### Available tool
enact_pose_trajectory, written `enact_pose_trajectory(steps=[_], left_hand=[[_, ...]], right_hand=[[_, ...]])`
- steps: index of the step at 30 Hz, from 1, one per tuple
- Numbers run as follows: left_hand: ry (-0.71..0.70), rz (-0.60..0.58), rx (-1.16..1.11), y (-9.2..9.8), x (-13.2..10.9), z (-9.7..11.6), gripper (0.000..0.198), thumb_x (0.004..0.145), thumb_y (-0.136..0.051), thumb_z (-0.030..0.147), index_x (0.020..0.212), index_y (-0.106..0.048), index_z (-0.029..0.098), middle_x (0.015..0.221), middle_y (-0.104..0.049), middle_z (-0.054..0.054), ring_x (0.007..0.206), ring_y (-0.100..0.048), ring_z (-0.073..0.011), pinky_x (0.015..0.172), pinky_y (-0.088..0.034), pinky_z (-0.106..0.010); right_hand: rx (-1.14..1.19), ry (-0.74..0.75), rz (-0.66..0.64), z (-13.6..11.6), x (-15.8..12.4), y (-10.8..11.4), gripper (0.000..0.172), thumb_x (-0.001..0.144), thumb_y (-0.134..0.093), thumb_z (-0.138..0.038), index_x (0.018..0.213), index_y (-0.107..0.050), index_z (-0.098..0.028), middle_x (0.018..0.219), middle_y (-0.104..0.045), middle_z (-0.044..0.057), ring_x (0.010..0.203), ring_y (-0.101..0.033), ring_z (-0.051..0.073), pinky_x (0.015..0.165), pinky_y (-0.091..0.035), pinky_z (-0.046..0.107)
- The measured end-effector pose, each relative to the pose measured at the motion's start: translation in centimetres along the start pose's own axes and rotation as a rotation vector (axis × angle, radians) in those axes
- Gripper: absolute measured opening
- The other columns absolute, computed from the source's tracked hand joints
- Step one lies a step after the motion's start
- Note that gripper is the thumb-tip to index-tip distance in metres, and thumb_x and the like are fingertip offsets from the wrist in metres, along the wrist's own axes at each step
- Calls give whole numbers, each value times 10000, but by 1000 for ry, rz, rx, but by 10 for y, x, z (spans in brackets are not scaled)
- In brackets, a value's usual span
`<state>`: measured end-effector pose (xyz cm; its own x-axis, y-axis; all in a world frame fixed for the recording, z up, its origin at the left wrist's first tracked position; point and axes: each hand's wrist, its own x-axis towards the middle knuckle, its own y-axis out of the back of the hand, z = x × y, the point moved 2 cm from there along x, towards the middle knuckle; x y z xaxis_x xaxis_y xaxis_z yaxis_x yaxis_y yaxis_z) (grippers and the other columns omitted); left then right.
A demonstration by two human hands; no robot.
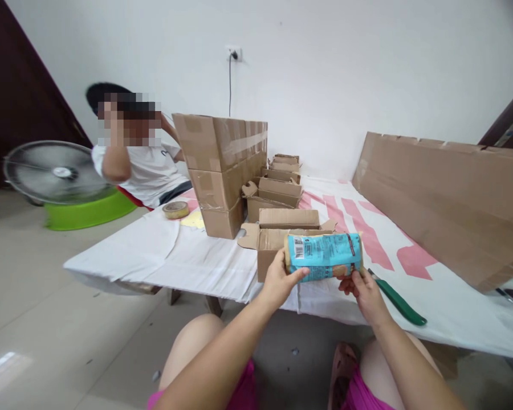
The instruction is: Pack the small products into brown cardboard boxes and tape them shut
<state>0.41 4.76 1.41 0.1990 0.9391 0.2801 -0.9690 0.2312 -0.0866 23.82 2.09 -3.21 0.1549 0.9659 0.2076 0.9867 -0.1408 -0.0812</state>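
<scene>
A blue printed packet (325,255) with a barcode is held up between my two hands, over the table's near edge. My left hand (281,279) grips its left end, thumb across the front. At the lower right corner, the fingers of my right hand (365,293) pinch the packet. Right behind it stands an open cardboard box (267,259), its flaps spread and its inside mostly hidden by the packet. A green-handled tool (402,302), perhaps a knife, lies on the table to the right of my right hand.
Taped boxes (220,193) are stacked left of centre, beside a row of open boxes (277,191). A tape roll (175,209) lies at the left. A large cardboard sheet (444,199) leans at the right. Across the table sits another person (143,171), arms raised, near a fan (60,172).
</scene>
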Motion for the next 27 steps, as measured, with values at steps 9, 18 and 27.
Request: enact_pose_trajectory(steps=[9,18,27], left_hand=[[46,-7,371,-2,-2,8,646,574,-773,186,1147,-474,207,1009,-673,-16,937,-624,-209,826,-475,-303],[8,28,-68,14,4,15,574,529,-808,274,1018,-519,188,995,-663,-30,928,-623,-196,805,-501,-299],[35,180,-408,9,0,19,596,551,-815,413,1008,-496,201,835,-636,7,635,-584,-109,512,-471,-200]], right_hand=[[109,9,-13,-10,-5,0,368,749,-638,-550,887,-523,-228,721,-637,15,639,-628,170,530,-428,267],[63,45,-67,-12,-6,1,640,662,-561,-750,1091,-516,-278,1085,-629,94,758,-610,202,563,-434,294],[106,-41,-206,-12,-9,-11,642,690,-595,-694,1159,-571,-257,1126,-623,126,757,-605,192,562,-452,292]])
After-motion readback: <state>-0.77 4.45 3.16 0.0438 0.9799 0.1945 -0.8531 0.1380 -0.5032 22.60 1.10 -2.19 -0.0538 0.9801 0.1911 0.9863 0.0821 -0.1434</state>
